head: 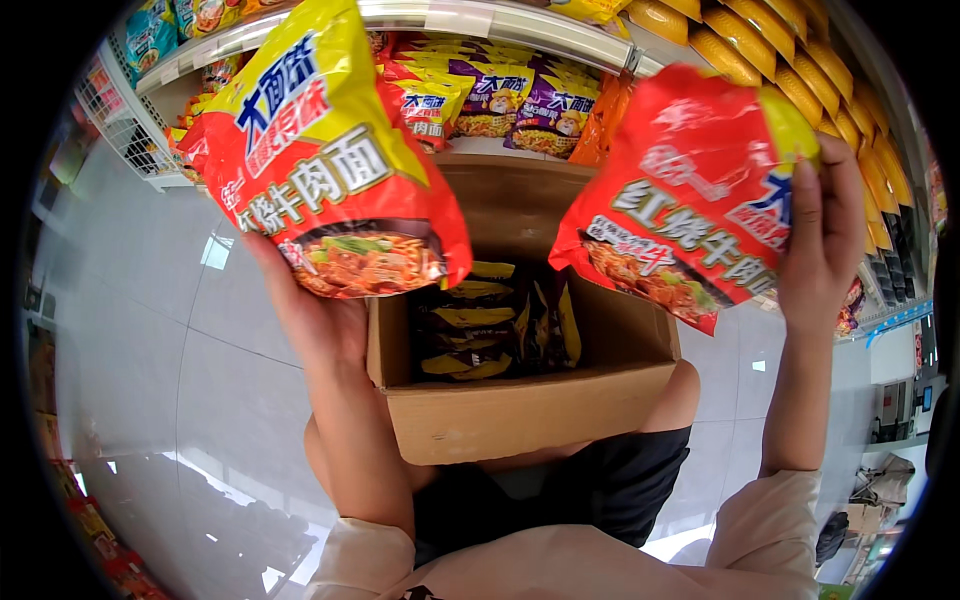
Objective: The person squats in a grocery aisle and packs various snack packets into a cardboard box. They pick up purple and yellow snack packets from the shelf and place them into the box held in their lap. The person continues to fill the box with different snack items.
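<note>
My left hand [315,315] grips a red and yellow packet of instant noodles [322,195] from below and behind, so most of its fingers are hidden. A second red and yellow noodle packet [682,187] is held up by its right edge in my right hand [829,217], tilted and slightly blurred. Between and below the two packets, an open cardboard box [525,416] sits at my knees. Inside it, several dark packets with yellow ends [469,319] stand in a row on the left, with more upright packets [559,326] beside them.
A store shelf [540,34] runs across the front, its lower level holding purple noodle packets [491,97] and red-yellow ones [426,109]. Stacked yellow packages [810,82] rise at the right. A white wire rack [135,124] stands far left on the grey tiled floor [240,360].
</note>
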Demonstrator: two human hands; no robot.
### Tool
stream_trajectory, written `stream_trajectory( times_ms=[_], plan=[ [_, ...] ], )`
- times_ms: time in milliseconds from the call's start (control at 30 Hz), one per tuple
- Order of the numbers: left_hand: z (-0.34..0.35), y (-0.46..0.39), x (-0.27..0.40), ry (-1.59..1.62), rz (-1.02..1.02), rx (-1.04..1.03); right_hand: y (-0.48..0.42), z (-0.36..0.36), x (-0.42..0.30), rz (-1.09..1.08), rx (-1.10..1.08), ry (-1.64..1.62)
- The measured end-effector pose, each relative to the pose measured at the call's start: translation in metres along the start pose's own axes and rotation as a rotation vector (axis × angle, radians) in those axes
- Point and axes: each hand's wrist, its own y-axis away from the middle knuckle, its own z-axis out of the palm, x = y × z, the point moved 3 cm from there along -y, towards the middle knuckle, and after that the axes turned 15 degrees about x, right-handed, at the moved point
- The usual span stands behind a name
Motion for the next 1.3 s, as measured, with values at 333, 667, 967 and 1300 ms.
stream_trajectory(
  times_ms=[333,667,967,1300],
  plan=[
    [-0.01,-0.01,0.008,0.079,0.01,-0.003,0.032,0.095,-0.031,-0.347,-0.706,0.248],
    [-0.015,-0.012,0.007,0.2,-0.105,-0.083,0.06,0.154,-0.015,-0.987,-0.839,0.362],
    [-0.012,-0.008,0.011,0.154,-0.13,-0.093,0.102,0.185,0.037,-1.004,-1.009,0.577],
    [-0.014,-0.007,0.012,0.173,-0.151,-0.067,0.124,0.199,0.09,-0.582,-1.404,0.843]
  ],
)
